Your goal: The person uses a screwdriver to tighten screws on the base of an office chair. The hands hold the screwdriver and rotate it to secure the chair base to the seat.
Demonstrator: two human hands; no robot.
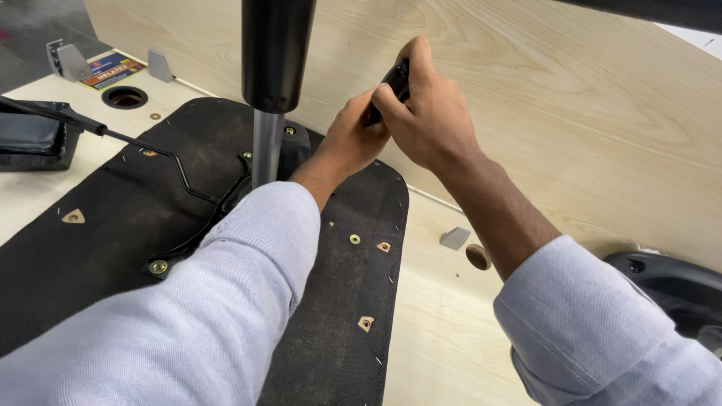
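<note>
Your right hand point(429, 113) wraps shut around a small black part point(396, 77), your left hand point(353, 139) pressed in beneath it, just right of the gas-lift column point(272, 90) rising from the upturned black seat base point(113, 218). The part is glossy and dark; your fingers hide most of it, so its axis, direction and the left hand's grip can't be made out.
</note>
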